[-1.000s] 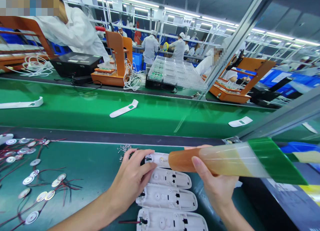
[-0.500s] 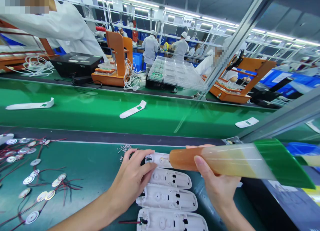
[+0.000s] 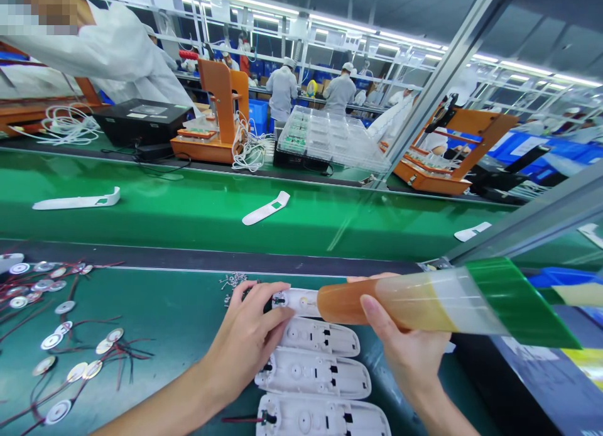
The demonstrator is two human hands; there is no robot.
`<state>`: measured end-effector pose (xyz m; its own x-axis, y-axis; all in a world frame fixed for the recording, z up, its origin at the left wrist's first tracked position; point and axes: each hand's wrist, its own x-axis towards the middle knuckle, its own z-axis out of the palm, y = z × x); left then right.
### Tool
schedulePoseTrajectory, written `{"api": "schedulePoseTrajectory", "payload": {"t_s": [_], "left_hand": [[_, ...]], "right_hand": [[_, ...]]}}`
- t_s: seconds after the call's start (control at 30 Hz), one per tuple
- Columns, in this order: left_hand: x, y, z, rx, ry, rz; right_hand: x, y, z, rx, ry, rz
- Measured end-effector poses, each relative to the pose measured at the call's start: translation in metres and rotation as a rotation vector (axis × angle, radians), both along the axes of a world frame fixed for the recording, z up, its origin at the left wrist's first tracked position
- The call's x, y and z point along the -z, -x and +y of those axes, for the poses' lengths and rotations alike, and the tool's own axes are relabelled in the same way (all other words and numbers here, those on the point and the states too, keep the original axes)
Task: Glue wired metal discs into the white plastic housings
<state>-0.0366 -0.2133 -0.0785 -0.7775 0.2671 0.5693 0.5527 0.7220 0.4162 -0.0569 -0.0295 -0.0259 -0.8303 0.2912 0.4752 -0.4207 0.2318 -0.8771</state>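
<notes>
Gripping a large glue syringe, the right hand has its fingers curled round the barrel and its thumb laid along the near side. The barrel is amber at the tip end, clear further back, with a green section (blurred) at the far right. Its tip touches the top white housing, the farthest of four white plastic housings lying in a stack-like row on the dark green mat. The left hand rests flat on the left end of that top housing, fingers spread and pressing down, closed on nothing.

Below it lie the second housing, the third housing and the nearest housing, all open side up; a red wire leads from the left end of the nearest one. A small heap of screws sits just beyond the left hand's fingertips. To the left, round metal discs on red wires are scattered over the mat. Beyond the mat runs a green conveyor belt carrying white covers, well apart from each other. Across it stand an orange jig and clear trays, with people in white coats behind.
</notes>
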Motion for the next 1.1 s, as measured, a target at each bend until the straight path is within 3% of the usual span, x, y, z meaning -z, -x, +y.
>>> {"api": "schedulePoseTrajectory", "payload": {"t_s": [0.2, 0.47, 0.67, 0.83, 1.1], "left_hand": [[-0.001, 0.001, 0.0, -0.005, -0.002, 0.008], [-0.001, 0.0, 0.0, 0.001, 0.004, 0.013], [0.0, -0.001, -0.001, -0.001, -0.005, -0.005], [0.0, 0.0, -0.001, 0.01, -0.006, 0.013], [0.0, 0.0, 0.0, 0.0, -0.013, 0.02]], "right_hand": [[-0.006, -0.003, -0.004, 0.01, -0.004, -0.032], [-0.003, -0.004, -0.006, -0.002, 0.097, -0.096], [0.001, -0.002, -0.005, 0.09, 0.07, -0.121], [0.005, 0.0, -0.003, 0.029, 0.16, -0.15], [0.006, 0.002, -0.003, 0.066, 0.161, -0.147]]}}
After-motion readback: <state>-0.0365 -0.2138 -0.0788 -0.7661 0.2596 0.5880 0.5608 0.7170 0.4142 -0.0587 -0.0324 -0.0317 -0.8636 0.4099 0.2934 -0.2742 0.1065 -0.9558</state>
